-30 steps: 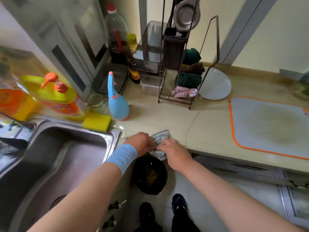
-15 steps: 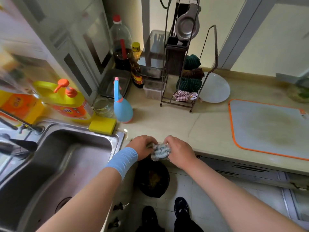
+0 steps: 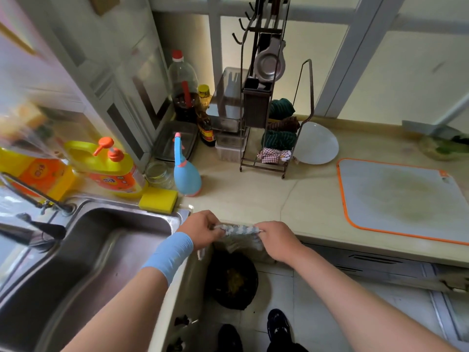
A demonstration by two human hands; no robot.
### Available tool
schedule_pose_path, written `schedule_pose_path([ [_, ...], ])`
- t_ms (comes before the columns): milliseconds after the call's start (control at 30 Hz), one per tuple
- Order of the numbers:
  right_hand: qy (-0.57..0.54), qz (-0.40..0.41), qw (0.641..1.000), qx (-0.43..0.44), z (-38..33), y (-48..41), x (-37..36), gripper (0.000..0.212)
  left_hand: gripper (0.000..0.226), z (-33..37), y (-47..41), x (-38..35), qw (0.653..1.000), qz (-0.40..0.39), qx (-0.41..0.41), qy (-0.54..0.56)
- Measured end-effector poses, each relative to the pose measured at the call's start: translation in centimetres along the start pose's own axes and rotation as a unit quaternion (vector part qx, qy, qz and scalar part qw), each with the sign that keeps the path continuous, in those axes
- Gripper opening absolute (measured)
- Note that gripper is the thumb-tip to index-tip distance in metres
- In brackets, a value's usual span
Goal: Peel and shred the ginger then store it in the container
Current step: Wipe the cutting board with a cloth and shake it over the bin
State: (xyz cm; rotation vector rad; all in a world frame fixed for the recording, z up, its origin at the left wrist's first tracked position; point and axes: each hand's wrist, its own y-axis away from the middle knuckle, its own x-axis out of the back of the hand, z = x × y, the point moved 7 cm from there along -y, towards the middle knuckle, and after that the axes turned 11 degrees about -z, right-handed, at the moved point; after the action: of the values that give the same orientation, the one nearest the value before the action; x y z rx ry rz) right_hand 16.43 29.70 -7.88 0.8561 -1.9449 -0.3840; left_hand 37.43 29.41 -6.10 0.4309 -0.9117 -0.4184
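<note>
The left hand (image 3: pixel 200 228) and the right hand (image 3: pixel 278 240) each pinch one end of a grey-and-white woven cloth (image 3: pixel 238 233), fingers closed tight on the fabric, so it stretches in a rumpled band between them at the front edge of the counter (image 3: pixel 253 196). A pale blue elastic band (image 3: pixel 170 252) wraps the left wrist. Directly below the cloth, on the tiled floor, stands a round black bin (image 3: pixel 231 280) with yellowish scraps inside. No ginger can be made out on the counter; whether the scraps are ginger peel cannot be told. To the left lies a brushed steel sink (image 3: pixel 83 252), with a yellow rectangular sponge (image 3: pixel 158 200) on its rim. On the right rests a grey cutting board (image 3: pixel 403 199) with rounded corners, an orange border and a stained middle.
</note>
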Motion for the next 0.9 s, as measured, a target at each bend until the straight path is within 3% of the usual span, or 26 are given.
schedule_pose_path([
  [100, -0.074, 0.027, 0.997, 0.016, -0.1, 0.3, 0.9, 0.029, 0.007, 0.7, 0.3, -0.1, 1.000, -0.014, 0.002, -0.007],
  [200, -0.121, 0.058, 0.991, 0.026, -0.5, 0.8, 1.9, 0.022, 0.025, 1.0, 0.4, 0.2, 1.000, -0.002, 0.001, 0.003],
  [267, -0.082, 0.056, 0.995, 0.014, -0.3, 0.8, 1.8, 0.018, 0.029, 0.8, 0.4, 0.0, 1.000, 0.002, 0.013, -0.001],
  [367, -0.067, 0.083, 0.994, -0.011, -0.2, 1.2, 2.0, 0.028, 0.029, 1.0, 0.4, -1.1, 0.999, -0.025, 0.032, -0.011],
  [533, -0.086, 0.028, 0.995, -0.053, -0.6, 1.2, 1.2, 0.036, 0.014, 2.2, 0.3, -0.9, 0.998, -0.005, 0.051, 0.022],
  [600, -0.148, 0.011, 0.987, -0.062, -0.9, 0.8, 0.8, 0.041, 0.016, 2.8, -0.1, -1.6, 0.994, -0.062, 0.048, 0.071],
  [700, -0.352, -0.046, 0.933, -0.065, -1.9, 0.4, -0.4, 0.078, 0.021, 5.2, 0.6, -3.7, 0.958, -0.250, -0.006, 0.138],
  [733, -0.374, -0.044, 0.925, -0.061, -2.0, 0.5, -0.2, 0.077, 0.021, 5.8, 0.9, -3.6, 0.946, -0.284, -0.014, 0.158],
  [800, -0.360, -0.017, 0.932, -0.047, -1.9, 0.4, 0.8, 0.050, 0.019, 6.0, 0.9, -2.2, 0.945, -0.264, -0.013, 0.194],
  [900, -0.322, -0.027, 0.946, -0.038, -2.0, 0.5, 2.5, 0.009, 0.027, 4.7, -0.4, 1.3, 0.970, -0.098, -0.008, 0.223],
])
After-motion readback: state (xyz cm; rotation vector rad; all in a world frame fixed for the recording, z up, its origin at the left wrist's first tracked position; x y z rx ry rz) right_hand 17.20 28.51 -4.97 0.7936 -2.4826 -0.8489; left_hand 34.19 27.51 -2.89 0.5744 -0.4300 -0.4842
